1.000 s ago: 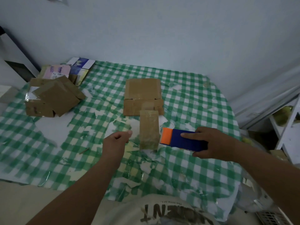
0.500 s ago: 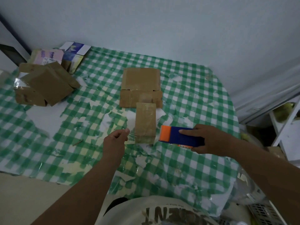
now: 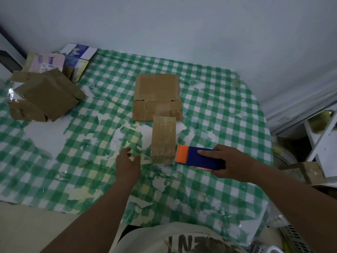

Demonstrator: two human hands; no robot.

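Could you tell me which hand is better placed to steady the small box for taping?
Probably the left hand: it sits just left of the small box, close beside it, while the right hand is occupied gripping the tape dispenser at the box's right edge.

The pink box point(image 3: 47, 63) shows "ses"; the shirt point(image 3: 175, 240) print reads only partly, "NT".
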